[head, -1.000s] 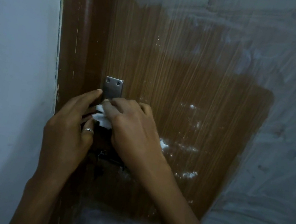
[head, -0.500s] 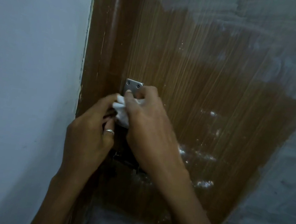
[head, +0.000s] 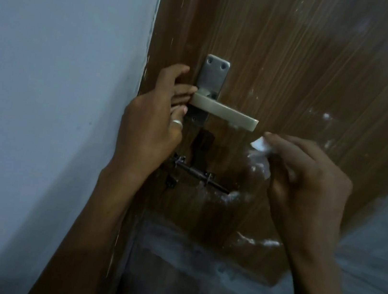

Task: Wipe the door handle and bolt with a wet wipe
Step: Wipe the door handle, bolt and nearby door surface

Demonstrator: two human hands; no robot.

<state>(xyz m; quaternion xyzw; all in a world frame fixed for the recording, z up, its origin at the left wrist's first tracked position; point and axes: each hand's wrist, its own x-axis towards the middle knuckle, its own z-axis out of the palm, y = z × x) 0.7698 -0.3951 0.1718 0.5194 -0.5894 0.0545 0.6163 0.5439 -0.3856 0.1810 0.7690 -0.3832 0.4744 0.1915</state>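
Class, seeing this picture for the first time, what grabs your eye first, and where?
The pale metal door handle juts out mid-frame, the left hand touching its pivot end. To its lower right, the right hand pinches a white wet wipe; the dark bolt sits below the handle.

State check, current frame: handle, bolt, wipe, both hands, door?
door handle: uncovered, lever roughly level, not being wiped.
bolt: untouched; its left end is hidden behind the left hand, so engaged or not is unclear.
wet wipe: crumpled, pinched, off the handle.
left hand: fingertips touch the lever's pivot end.
right hand: pinches the wipe, apart from the handle.
door: whitish smears on its face.
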